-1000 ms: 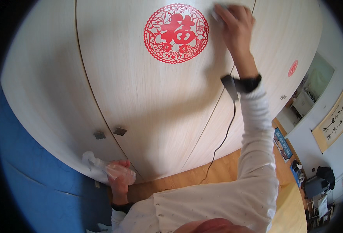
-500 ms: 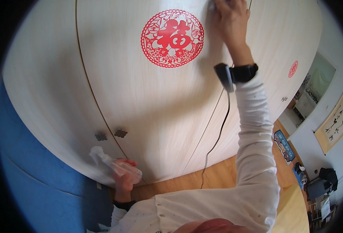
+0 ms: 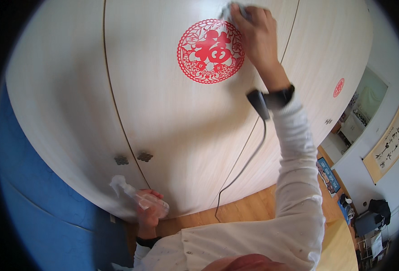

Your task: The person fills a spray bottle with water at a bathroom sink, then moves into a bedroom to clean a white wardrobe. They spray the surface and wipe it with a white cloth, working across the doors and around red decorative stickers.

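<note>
My right hand (image 3: 259, 38) is raised against the pale wood-grain cabinet door (image 3: 177, 113), its fingers closed on a grey cloth (image 3: 236, 11). The cloth lies on the door at the upper right edge of a round red paper-cut sticker (image 3: 211, 51). Low at the left, my left hand (image 3: 148, 212) is wrapped around a clear spray bottle (image 3: 152, 203) with a white trigger head, tilted up to the left. The bottle is a little below two dark flower-shaped knobs (image 3: 145, 156). A dark device with a cable (image 3: 259, 104) is strapped at my right wrist.
A blue surface (image 3: 41, 207) borders the cabinet on the left. Wooden floor (image 3: 249, 201) runs below the doors. To the right are a doorway (image 3: 359, 113), a hanging calligraphy scroll (image 3: 387, 142), a floor mat (image 3: 328, 177) and a dark bin-like container (image 3: 368, 221). A cable (image 3: 242, 174) hangs from my right wrist.
My right hand has moved left and slightly down with the cloth, to the top of the red sticker. The view has shifted slightly. My left hand still holds the spray bottle.
</note>
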Available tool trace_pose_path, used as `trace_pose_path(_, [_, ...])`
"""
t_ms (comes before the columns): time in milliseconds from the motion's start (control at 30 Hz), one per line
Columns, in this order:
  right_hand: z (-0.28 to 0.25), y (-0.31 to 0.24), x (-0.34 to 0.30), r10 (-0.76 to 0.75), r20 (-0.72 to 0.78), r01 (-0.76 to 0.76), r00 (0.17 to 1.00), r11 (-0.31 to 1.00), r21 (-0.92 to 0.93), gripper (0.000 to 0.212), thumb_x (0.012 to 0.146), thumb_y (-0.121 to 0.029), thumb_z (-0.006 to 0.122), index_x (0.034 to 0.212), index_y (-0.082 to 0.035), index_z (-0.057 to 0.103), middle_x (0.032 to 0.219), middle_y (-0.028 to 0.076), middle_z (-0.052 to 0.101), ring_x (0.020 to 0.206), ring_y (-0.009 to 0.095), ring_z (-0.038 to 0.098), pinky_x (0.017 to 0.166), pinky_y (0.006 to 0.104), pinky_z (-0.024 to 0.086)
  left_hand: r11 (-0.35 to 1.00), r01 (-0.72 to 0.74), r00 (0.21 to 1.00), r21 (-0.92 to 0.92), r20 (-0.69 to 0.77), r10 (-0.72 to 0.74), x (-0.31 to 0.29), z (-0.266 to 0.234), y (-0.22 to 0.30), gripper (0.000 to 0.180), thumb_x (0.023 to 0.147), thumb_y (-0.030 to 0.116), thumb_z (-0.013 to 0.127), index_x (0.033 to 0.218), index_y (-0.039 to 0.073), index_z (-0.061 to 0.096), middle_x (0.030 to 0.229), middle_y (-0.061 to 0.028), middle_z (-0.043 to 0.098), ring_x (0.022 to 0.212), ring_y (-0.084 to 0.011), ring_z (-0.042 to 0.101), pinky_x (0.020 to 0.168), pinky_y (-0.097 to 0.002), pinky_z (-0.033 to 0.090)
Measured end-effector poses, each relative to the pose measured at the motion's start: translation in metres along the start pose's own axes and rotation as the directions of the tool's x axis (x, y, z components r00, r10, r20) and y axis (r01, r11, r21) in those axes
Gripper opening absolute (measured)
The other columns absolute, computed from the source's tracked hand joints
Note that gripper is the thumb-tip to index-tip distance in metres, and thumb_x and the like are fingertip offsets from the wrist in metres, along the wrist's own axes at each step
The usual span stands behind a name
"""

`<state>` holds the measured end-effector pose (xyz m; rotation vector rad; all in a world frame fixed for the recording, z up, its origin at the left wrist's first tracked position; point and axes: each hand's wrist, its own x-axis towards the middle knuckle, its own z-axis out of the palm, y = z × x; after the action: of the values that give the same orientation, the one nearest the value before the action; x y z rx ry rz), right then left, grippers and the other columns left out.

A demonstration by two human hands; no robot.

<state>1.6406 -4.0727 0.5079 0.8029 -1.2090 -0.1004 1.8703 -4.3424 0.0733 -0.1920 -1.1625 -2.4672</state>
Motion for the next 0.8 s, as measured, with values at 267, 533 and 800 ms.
trace_pose_path(267, [0.019,0.044,-0.01,0.073,-0.091,-0.076,0.993,0.997,-0.026,0.044,0.074,-0.008,0.066,0.116,-0.022,0.07,0.099,0.002,0.063,0.098,0.021,0.057,0.078,0.0395,0.041,0.999,-0.007,0.999,-0.037,-0.05,0.005,-0.005,-0.006,0.008,0.062,0.066,0.028,0.079,0.119,0.011,0.05,0.105,-0.009,0.057,0.097,-0.0267,0.057,0.085,-0.0413,0.049])
trace_pose_path(533, [0.019,0.044,0.003,0.172,-0.137,-0.2,0.976,0.952,-0.231,0.04,0.075,-0.006,0.064,0.11,-0.023,0.072,0.102,-0.001,0.064,0.098,0.022,0.057,0.079,0.0386,0.042,1.0,-0.004,1.0,0.001,0.015,0.004,-0.001,0.005,0.006,0.059,0.067,0.027,0.076,0.117,0.009,0.05,0.104,-0.0098,0.058,0.096,-0.0269,0.058,0.083,-0.0398,0.049])
trace_pose_path(800, [0.01,0.033,-0.016,0.079,0.002,-0.076,0.997,0.958,-0.275,0.04,0.075,-0.007,0.064,0.112,-0.022,0.072,0.1,0.001,0.065,0.097,0.022,0.058,0.077,0.039,0.043,0.999,0.016,0.999,-0.038,0.037,-0.015,-0.005,-0.003,0.005,0.054,0.07,0.024,0.073,0.116,0.009,0.05,0.103,-0.0106,0.058,0.095,-0.0256,0.058,0.081,-0.0381,0.049])
